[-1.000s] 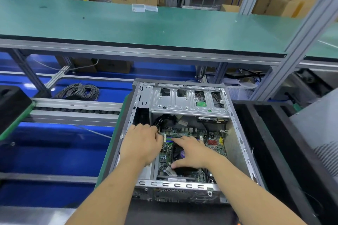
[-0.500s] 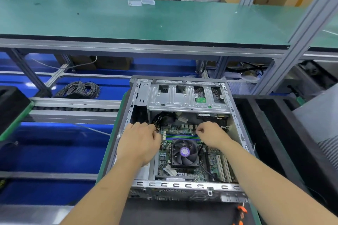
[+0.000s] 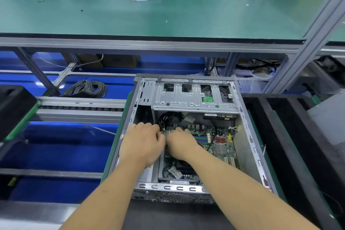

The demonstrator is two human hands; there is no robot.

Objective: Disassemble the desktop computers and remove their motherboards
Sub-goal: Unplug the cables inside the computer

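Motherboard (image 3: 220, 144), the green printed circuit board, lies flat on the floor of the open grey steel computer case (image 3: 248, 136), at the centre of your view, under the silver perforated drive cage (image 3: 194, 97) at twelve o'clock. Your left hand (image 3: 143, 145) and your right hand (image 3: 180, 144) are side by side, touching, at the ten o'clock corner of the board, beside the bundle of black cables (image 3: 169, 117). The fingers of both are curled downward, and they seem to pinch a connector there, but it is hidden under your knuckles, so I cannot tell the grip for sure.

I judge that you are unplugging a power lead. The risk is the pull: if you tug by the wires (and not by the plug body), the wires can tear out. If the latch is not pressed, the socket can lift and bend the board. A sudden release may throw your knuckles against the sharp edge of the cage.
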